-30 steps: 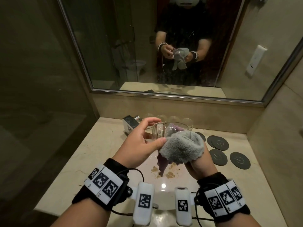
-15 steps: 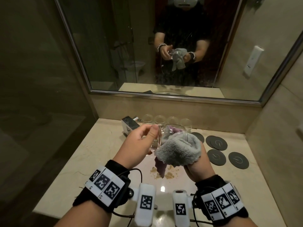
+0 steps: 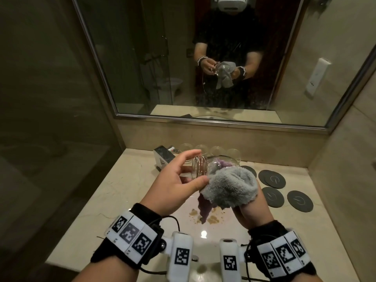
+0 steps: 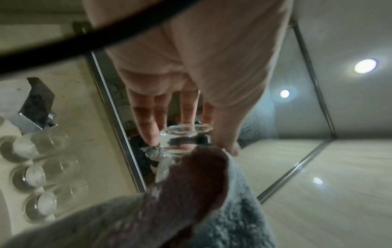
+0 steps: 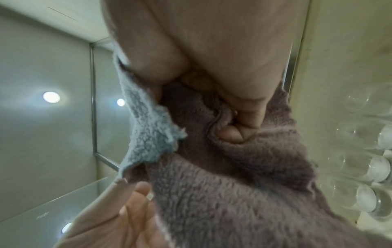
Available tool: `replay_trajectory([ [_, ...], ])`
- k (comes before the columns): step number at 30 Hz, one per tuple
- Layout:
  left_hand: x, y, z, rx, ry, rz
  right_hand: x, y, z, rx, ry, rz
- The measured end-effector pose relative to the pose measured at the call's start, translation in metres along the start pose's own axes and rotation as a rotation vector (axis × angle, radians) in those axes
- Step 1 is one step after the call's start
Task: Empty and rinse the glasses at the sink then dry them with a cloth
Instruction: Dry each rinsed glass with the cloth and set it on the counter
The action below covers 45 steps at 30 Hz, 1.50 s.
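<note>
Over the sink basin [image 3: 203,224] I hold a clear glass [image 3: 200,166] on its side. My left hand [image 3: 177,180] grips its thick base between thumb and fingers; the left wrist view shows the glass [image 4: 184,139] pinched there. A fluffy grey and purple cloth [image 3: 230,188] is stuffed into the glass mouth. My right hand [image 3: 252,212] is wrapped in that cloth, and in the right wrist view the cloth [image 5: 233,176] is clutched by curled fingers [image 5: 231,135]. Several more glasses [image 3: 217,151] stand in a row at the back of the counter.
A chrome tap [image 3: 163,157] sits behind the basin at the left. Round dark coasters [image 3: 284,190] lie on the counter to the right. A large mirror [image 3: 203,58] hangs above the backsplash. A wall closes in on the right side.
The glass has turned in my left hand, whose thumb and fingers have shifted on its base. The cloth-wrapped right hand stays pushed into the mouth, a little twisted.
</note>
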<state>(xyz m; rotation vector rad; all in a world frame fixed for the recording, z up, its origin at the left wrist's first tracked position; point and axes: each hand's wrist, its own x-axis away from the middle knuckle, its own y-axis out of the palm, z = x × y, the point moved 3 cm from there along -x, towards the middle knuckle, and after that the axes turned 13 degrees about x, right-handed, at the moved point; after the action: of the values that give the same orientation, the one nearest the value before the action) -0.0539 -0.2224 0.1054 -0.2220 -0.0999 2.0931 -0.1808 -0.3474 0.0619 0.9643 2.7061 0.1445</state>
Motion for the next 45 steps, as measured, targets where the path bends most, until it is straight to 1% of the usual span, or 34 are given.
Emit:
replay_trajectory([
  [4,-0.002,0.003,0.000,0.026,-0.074,0.031,0.002,0.001,0.003,0.086,-0.023,0.003],
  [5,-0.002,0.003,0.000,0.046,-0.071,0.019,0.003,0.001,0.002,0.090,-0.020,0.003],
  [7,-0.001,0.003,-0.001,0.074,-0.047,-0.046,0.004,0.000,0.000,0.082,0.002,0.010],
  [8,0.000,0.003,-0.002,0.062,-0.034,-0.075,0.003,-0.001,-0.001,0.079,0.011,0.011],
  [9,0.001,0.003,-0.003,0.033,-0.036,-0.074,0.002,-0.002,-0.001,0.083,0.017,0.021],
  [11,-0.001,0.004,-0.002,0.009,-0.088,-0.019,0.002,-0.003,0.001,0.101,0.012,0.028],
  [13,-0.005,0.004,-0.003,0.042,-0.129,0.021,0.002,-0.003,0.001,0.115,0.008,0.015],
  [15,-0.005,0.004,-0.003,0.059,-0.091,0.010,0.003,-0.002,0.001,0.094,0.015,-0.003],
  [18,-0.003,0.003,-0.003,0.034,0.000,-0.067,0.001,-0.004,-0.004,0.009,0.044,-0.006],
  [20,-0.003,0.006,-0.002,0.000,-0.022,-0.058,0.000,-0.006,-0.005,0.036,0.057,-0.005],
  [23,-0.007,0.010,-0.001,0.033,-0.111,-0.006,-0.001,-0.006,-0.004,0.089,0.046,0.014],
  [24,-0.007,0.010,0.000,0.030,-0.108,-0.005,0.000,-0.006,-0.004,0.093,0.036,0.017],
  [27,-0.004,0.011,0.005,-0.023,-0.029,-0.073,0.003,-0.008,-0.007,0.094,0.021,0.014],
  [28,-0.003,0.011,0.004,-0.042,-0.027,-0.077,0.003,-0.009,-0.009,0.092,0.020,0.003],
  [30,-0.004,0.012,0.003,-0.045,-0.081,-0.052,0.002,-0.007,-0.011,0.110,0.015,-0.014],
  [32,-0.006,0.013,0.001,-0.001,-0.123,-0.025,0.002,-0.006,-0.010,0.119,-0.001,-0.009],
  [35,-0.005,0.010,0.002,-0.020,-0.070,-0.057,0.004,-0.010,-0.006,0.143,0.018,0.035],
  [37,-0.003,0.010,0.004,-0.066,-0.029,-0.080,0.004,-0.012,-0.006,0.165,0.025,0.023],
  [40,-0.004,0.013,0.006,0.006,-0.070,-0.023,0.002,-0.012,-0.006,0.165,0.002,0.001],
  [42,-0.005,0.014,0.007,0.007,-0.062,-0.002,0.001,-0.012,-0.005,0.147,-0.021,0.008],
  [45,-0.002,0.014,0.006,-0.065,0.013,-0.060,0.003,-0.015,-0.001,0.105,0.003,-0.027],
])
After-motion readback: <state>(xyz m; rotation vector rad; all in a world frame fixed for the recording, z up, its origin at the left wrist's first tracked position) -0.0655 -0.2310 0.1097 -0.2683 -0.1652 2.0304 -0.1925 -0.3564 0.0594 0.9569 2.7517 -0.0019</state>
